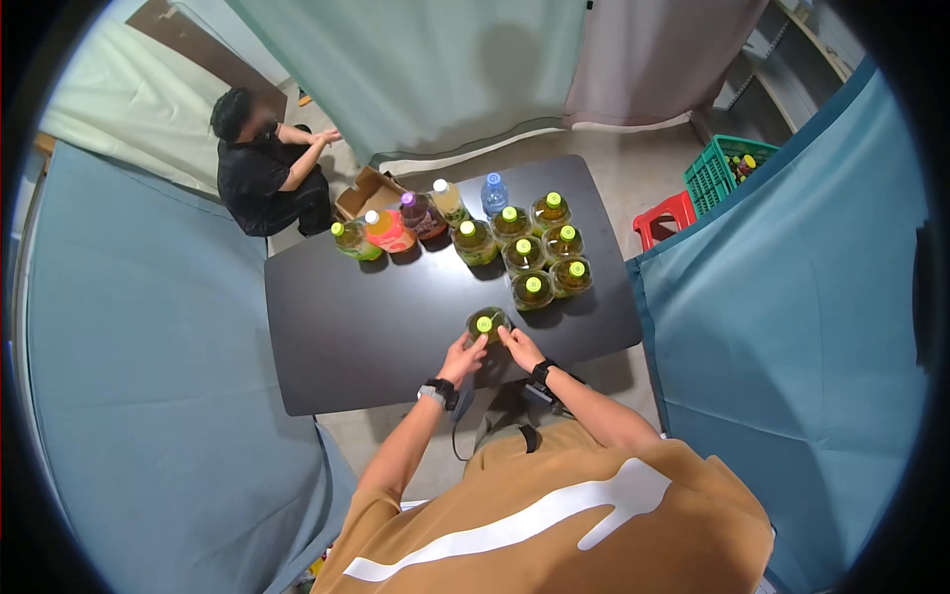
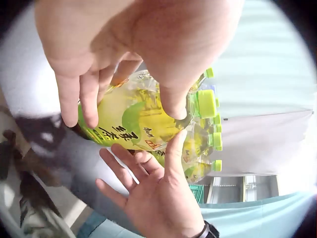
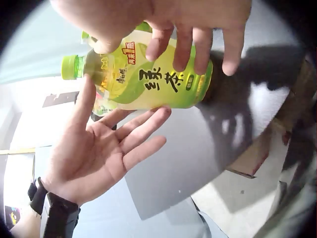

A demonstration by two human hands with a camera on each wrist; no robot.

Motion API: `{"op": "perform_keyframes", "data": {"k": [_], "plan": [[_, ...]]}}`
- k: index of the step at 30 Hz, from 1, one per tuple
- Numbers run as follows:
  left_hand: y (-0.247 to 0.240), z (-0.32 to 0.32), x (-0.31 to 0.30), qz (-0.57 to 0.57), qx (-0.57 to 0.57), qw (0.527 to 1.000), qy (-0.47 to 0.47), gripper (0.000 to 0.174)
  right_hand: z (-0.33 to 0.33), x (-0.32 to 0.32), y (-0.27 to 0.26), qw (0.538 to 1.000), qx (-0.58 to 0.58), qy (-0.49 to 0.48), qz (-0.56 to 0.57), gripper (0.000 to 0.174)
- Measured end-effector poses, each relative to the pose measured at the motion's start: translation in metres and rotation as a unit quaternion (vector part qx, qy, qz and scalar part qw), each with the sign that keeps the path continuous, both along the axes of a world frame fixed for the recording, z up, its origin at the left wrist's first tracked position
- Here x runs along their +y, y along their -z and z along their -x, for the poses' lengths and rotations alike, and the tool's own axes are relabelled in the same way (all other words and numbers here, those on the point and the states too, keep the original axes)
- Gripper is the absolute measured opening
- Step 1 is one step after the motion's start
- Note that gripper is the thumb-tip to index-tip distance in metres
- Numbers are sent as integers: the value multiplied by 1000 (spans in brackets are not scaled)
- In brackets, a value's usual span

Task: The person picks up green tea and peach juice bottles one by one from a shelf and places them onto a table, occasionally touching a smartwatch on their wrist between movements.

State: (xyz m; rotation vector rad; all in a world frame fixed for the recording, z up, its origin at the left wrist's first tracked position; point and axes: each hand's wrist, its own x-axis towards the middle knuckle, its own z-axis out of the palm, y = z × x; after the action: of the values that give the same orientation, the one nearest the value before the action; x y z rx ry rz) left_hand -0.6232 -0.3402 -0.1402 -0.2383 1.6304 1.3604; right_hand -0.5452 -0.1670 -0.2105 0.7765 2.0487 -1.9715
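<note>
A green tea bottle (image 1: 497, 318) with a lime cap stands near the table's front edge, between the left hand (image 1: 461, 358) and right hand (image 1: 522, 349). In the left wrist view, the left thumb touches the neck of the bottle (image 2: 131, 116), its other fingers extended along the side. The right wrist view has the right hand (image 3: 193, 22) with long, spread fingers over the label of the bottle (image 3: 148, 79); the left hand (image 3: 94, 156) is palm up, its thumb by the neck. Neither hand curls round the bottle.
Several like bottles (image 1: 523, 255) stand in a group on the table (image 1: 366, 332), behind and right. A clear blue-capped bottle (image 1: 494, 196) and others with coloured drinks line the back. Beyond are a cardboard box (image 1: 368, 191), a seated person, a red stool (image 1: 665, 218) and a green crate (image 1: 711, 178).
</note>
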Motion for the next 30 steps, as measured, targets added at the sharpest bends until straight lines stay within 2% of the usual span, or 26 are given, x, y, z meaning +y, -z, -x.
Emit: {"op": "perform_keyframes", "data": {"k": [2, 3, 4, 6, 9, 11, 15, 21, 25, 28, 30], "plan": [[-2, 22, 14, 6, 26, 1000, -11, 99, 21, -1, 2, 999, -27, 37, 20, 69], [-9, 31, 22, 17, 39, 999, -15, 99, 31, -2, 2, 995, -45, 60, 71, 72], [-10, 39, 28, 18, 43, 999, -20, 100, 40, 1, -29, 970, -124, 85, 190, 76], [-12, 51, 40, 22, 50, 998, -27, 101, 57, -2, -29, 948, -117, 126, 269, 82], [-4, 63, 51, 52, 93, 994, 6, 86, 66, -3, -28, 934, -89, 118, 325, 83], [3, 70, 57, 69, 125, 990, 18, 73, 67, -1, -27, 934, -93, 103, 329, 81], [13, 77, 67, 64, 145, 987, 4, 73, 72, 1, -32, 931, -90, 101, 338, 76], [12, 88, 66, 68, 145, 987, 21, 76, 79, 6, -31, 926, -83, 69, 360, 82], [19, 94, 67, 65, 156, 984, 48, 85, 82, 0, -35, 929, -112, 60, 349, 86], [27, 94, 69, 75, 164, 984, 15, 85, 87, 6, -34, 946, -114, 19, 303, 91], [31, 82, 67, 98, 173, 979, -34, 85, 83, 6, -32, 958, -125, 55, 251, 97]]}}
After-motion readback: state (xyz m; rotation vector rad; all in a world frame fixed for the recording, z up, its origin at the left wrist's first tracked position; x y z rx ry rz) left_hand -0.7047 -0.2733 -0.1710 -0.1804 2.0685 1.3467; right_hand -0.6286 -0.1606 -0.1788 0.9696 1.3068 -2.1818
